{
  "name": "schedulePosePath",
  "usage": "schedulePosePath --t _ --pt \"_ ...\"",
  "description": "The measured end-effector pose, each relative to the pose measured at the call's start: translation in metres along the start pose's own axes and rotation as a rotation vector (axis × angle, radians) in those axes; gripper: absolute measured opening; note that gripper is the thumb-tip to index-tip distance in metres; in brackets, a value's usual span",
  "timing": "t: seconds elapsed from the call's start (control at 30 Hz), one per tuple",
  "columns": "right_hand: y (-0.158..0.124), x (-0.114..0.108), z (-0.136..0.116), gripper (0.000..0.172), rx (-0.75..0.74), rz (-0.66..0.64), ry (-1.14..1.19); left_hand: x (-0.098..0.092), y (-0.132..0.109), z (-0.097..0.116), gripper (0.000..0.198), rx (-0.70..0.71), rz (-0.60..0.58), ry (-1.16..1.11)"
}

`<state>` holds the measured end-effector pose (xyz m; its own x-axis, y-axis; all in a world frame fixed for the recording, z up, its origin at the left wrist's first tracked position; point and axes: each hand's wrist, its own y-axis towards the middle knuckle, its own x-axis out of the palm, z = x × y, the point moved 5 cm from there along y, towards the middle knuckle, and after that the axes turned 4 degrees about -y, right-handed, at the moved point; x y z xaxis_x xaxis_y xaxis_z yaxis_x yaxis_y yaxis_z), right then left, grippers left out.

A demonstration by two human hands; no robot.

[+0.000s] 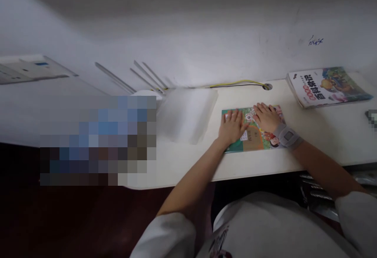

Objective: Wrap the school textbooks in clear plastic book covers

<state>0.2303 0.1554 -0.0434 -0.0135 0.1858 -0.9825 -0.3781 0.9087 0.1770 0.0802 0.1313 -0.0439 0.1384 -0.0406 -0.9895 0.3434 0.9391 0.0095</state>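
Observation:
A colourful picture book (251,142) with a green, orange and tan cover lies flat and closed on the white table. My left hand (232,126) rests palm down on its left part, fingers spread. On its upper right part lies my right hand (267,118), also flat with the fingers stretched out. A grey band with a watch-like face circles my right wrist. Both hands touch the cover and grip nothing. Parts of the cover are hidden under them. Just left of the book lies a clear plastic sleeve or sheet (188,114).
A stack of books (330,87) lies at the table's back right. A yellow and a dark cable (235,83) run along the wall into a round hole (267,86). The white table (182,167) ends near my body. A blurred-out patch covers its left end.

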Motion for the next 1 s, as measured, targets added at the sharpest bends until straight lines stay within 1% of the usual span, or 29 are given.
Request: schedulePosePath --t 0.07,0.13,0.2,0.3,0.4,0.5,0.57,0.6,0.67,0.73,0.8,0.87,0.93,1.0 --pt "-0.001 0.001 0.000 0.054 -0.006 -0.005 0.009 -0.002 0.005 -0.022 0.067 -0.121 0.003 -0.032" --pt "-0.001 0.002 0.003 0.053 -0.019 -0.013 0.025 -0.003 0.005 -0.034 0.066 -0.205 0.017 -0.055" --pt "-0.002 0.002 0.009 0.051 -0.013 -0.011 0.040 -0.004 0.002 -0.039 0.064 -0.264 0.049 -0.060" --pt "-0.003 0.001 0.024 0.046 0.027 0.030 0.036 -0.005 -0.001 -0.044 0.064 -0.337 0.103 -0.081" --pt "-0.006 -0.001 0.043 0.040 0.107 0.080 0.001 -0.009 0.000 -0.052 0.059 -0.371 0.195 -0.268" --pt "-0.009 0.000 0.061 0.037 0.206 0.115 -0.006 -0.014 0.006 -0.064 0.040 -0.363 0.266 -0.479" --pt "-0.009 0.002 0.068 0.034 0.218 0.137 0.018 -0.017 0.012 -0.073 0.030 -0.370 0.283 -0.561" --pt "-0.009 0.002 0.069 0.033 0.212 0.150 0.030 -0.018 0.014 -0.077 0.028 -0.382 0.296 -0.610" --pt "-0.007 0.003 0.070 0.033 0.195 0.170 0.046 -0.021 0.019 -0.086 0.031 -0.409 0.325 -0.726" --pt "-0.005 0.003 0.070 0.033 0.180 0.182 0.057 -0.023 0.024 -0.091 0.043 -0.412 0.338 -0.858" --pt "-0.003 0.002 0.069 0.034 0.158 0.187 0.072 -0.023 0.030 -0.092 0.059 -0.373 0.306 -1.009" --pt "-0.002 0.001 0.067 0.034 0.124 0.186 0.088 -0.023 0.035 -0.090 0.068 -0.310 0.220 -1.172" --pt "0.001 -0.001 0.063 0.034 0.079 0.182 0.100 -0.024 0.039 -0.087 0.069 -0.255 0.120 -1.306" --pt "0.004 -0.005 0.056 0.034 0.024 0.179 0.116 -0.026 0.041 -0.086 0.065 -0.225 0.049 -1.386"
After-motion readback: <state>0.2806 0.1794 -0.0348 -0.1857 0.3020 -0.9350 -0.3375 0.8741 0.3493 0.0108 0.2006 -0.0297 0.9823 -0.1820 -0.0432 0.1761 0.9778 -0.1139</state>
